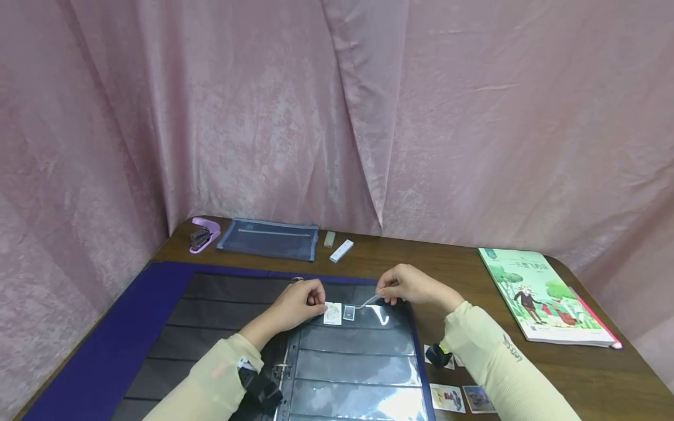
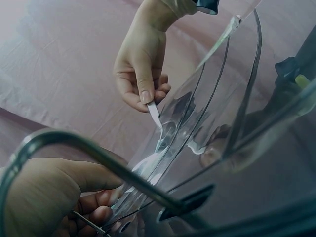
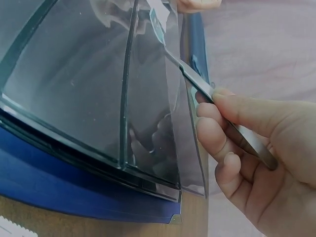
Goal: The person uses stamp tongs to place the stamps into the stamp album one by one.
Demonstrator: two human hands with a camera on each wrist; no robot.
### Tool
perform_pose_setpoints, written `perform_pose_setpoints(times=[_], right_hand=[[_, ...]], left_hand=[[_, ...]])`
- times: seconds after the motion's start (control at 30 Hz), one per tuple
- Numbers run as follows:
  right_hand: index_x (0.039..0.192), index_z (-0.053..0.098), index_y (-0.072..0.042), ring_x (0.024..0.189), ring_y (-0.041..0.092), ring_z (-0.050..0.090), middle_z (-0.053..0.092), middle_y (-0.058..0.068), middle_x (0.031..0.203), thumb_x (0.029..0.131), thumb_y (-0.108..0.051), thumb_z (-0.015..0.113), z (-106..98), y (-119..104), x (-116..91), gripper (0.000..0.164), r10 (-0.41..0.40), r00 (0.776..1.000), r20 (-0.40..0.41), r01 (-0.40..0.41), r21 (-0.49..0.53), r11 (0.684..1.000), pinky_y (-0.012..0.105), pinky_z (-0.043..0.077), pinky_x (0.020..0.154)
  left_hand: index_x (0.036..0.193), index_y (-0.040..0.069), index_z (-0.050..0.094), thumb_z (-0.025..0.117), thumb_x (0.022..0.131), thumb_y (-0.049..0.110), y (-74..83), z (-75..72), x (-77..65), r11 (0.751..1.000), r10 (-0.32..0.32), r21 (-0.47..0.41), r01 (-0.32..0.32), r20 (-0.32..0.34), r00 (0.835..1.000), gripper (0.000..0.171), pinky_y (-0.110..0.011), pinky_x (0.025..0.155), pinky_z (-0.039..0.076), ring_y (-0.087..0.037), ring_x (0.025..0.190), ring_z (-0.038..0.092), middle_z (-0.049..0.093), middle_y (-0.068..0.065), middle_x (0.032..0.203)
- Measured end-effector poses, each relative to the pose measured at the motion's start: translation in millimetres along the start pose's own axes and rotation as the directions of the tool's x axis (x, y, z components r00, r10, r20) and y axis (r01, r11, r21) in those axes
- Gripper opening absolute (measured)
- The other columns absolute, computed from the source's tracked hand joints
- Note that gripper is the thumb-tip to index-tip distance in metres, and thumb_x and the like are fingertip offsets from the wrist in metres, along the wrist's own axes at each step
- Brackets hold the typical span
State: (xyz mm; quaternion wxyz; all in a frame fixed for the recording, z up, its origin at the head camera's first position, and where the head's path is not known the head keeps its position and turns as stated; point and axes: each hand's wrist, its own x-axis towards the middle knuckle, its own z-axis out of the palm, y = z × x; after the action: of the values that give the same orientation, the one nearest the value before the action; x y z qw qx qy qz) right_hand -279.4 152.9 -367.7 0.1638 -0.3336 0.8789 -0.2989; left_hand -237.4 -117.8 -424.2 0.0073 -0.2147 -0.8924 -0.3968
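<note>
My right hand (image 1: pixel 408 285) grips metal tweezers (image 3: pixel 197 81) between thumb and fingers, their handle running back toward the palm. At the tweezers' tips is a small blue-edged stamp (image 1: pixel 349 313), over the top strip of the album's right page (image 1: pixel 358 339). Beside it on the left, a larger whitish stamp (image 1: pixel 332 314) sits in the same strip. My left hand (image 1: pixel 297 307) pinches the edge of the clear pocket sheet (image 2: pixel 140 190) next to the whitish stamp. In the left wrist view a metal binder ring (image 2: pixel 89 146) crosses in front of this hand.
The blue album cover (image 1: pixel 100 345) lies open under black pages. Loose stamps (image 1: pixel 447 398) lie right of it. Behind are a purple stapler (image 1: pixel 212 235), a mesh zip pouch (image 1: pixel 268 238) and a small white block (image 1: pixel 341 251). A green book (image 1: pixel 547 295) lies at right.
</note>
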Motion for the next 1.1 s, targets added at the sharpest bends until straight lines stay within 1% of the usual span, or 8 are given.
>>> perform_pose_setpoints(times=[0.13,0.37,0.53,0.7,0.8,0.9,1.03,1.1], right_hand=[[0.083,0.067,-0.003,0.058,0.014,0.059,0.064,0.009,0.067,0.084,-0.011,0.06,-2,0,0,0.01,-0.003,1.0,0.01,0.003,-0.003,1.0,0.027,0.049,0.053],[0.084,0.067,-0.006,0.058,0.012,0.058,0.064,0.007,0.067,0.085,-0.014,0.06,-6,-1,-1,0.011,0.0,1.0,0.011,0.001,-0.016,1.0,0.024,0.048,0.053],[0.086,0.068,-0.008,0.059,0.015,0.059,0.065,0.005,0.07,0.086,-0.017,0.06,-11,1,-8,0.012,0.018,1.0,-0.02,-0.018,0.0,1.0,0.026,0.049,0.055],[0.09,0.068,-0.008,0.064,0.016,0.06,0.064,0.003,0.074,0.086,-0.02,0.059,-16,2,-15,0.015,0.048,0.997,-0.063,-0.047,0.027,0.999,0.034,0.052,0.06],[0.091,0.067,-0.007,0.065,0.016,0.06,0.065,0.005,0.076,0.087,-0.022,0.059,-20,2,-20,0.018,0.062,0.995,-0.083,-0.057,0.053,0.997,0.036,0.052,0.062],[0.093,0.066,-0.005,0.067,0.019,0.061,0.065,0.011,0.078,0.087,-0.023,0.059,-23,0,-26,0.02,0.08,0.992,-0.097,-0.072,0.082,0.994,0.037,0.052,0.063],[0.095,0.066,-0.004,0.066,0.022,0.061,0.064,0.015,0.078,0.087,-0.023,0.058,-30,-1,-35,0.022,0.091,0.99,-0.11,-0.08,0.1,0.992,0.035,0.052,0.061],[0.096,0.065,-0.004,0.068,0.022,0.061,0.065,0.015,0.079,0.088,-0.023,0.057,-34,-1,-39,0.023,0.091,0.989,-0.12,-0.079,0.099,0.992,0.033,0.052,0.061]], left_hand=[[0.074,0.015,0.053,0.07,0.076,0.015,2.0,0.4,0.3,1.0,0.0,0.0,0.0,0.001,1.0,0.017,-0.02,0.057,0.039,-0.007,0.064,0.045,0.05,0.005,0.068],[0.074,0.017,0.053,0.07,0.076,0.017,2.6,0.9,1.4,1.0,-0.015,0.001,0.015,0.007,1.0,0.018,-0.019,0.056,0.039,-0.007,0.063,0.045,0.05,0.007,0.068],[0.074,0.018,0.053,0.07,0.077,0.017,2.4,1.3,2.4,1.0,-0.017,0.002,0.017,0.008,1.0,0.018,-0.019,0.056,0.039,-0.007,0.063,0.045,0.05,0.006,0.068],[0.074,0.016,0.053,0.07,0.077,0.016,2.8,1.7,1.6,1.0,-0.01,0.007,0.01,0.006,1.0,0.017,-0.019,0.056,0.038,-0.007,0.063,0.045,0.05,0.006,0.068],[0.074,0.016,0.053,0.07,0.076,0.015,2.9,1.7,0.5,1.0,-0.004,0.009,0.004,0.003,1.0,0.017,-0.019,0.056,0.038,-0.007,0.063,0.045,0.05,0.005,0.068],[0.074,0.015,0.053,0.07,0.076,0.015,2.8,1.8,-0.4,1.0,-0.007,0.008,0.007,0.003,1.0,0.017,-0.019,0.056,0.038,-0.007,0.063,0.045,0.05,0.005,0.068],[0.075,0.015,0.053,0.07,0.076,0.014,1.7,1.1,-0.7,1.0,-0.01,0.007,0.01,0.002,1.0,0.017,-0.02,0.055,0.038,-0.008,0.063,0.045,0.05,0.005,0.068],[0.074,0.015,0.053,0.07,0.076,0.014,0.5,0.6,-0.6,1.0,-0.011,0.01,0.011,0.002,1.0,0.017,-0.02,0.055,0.038,-0.008,0.063,0.044,0.05,0.005,0.068]])
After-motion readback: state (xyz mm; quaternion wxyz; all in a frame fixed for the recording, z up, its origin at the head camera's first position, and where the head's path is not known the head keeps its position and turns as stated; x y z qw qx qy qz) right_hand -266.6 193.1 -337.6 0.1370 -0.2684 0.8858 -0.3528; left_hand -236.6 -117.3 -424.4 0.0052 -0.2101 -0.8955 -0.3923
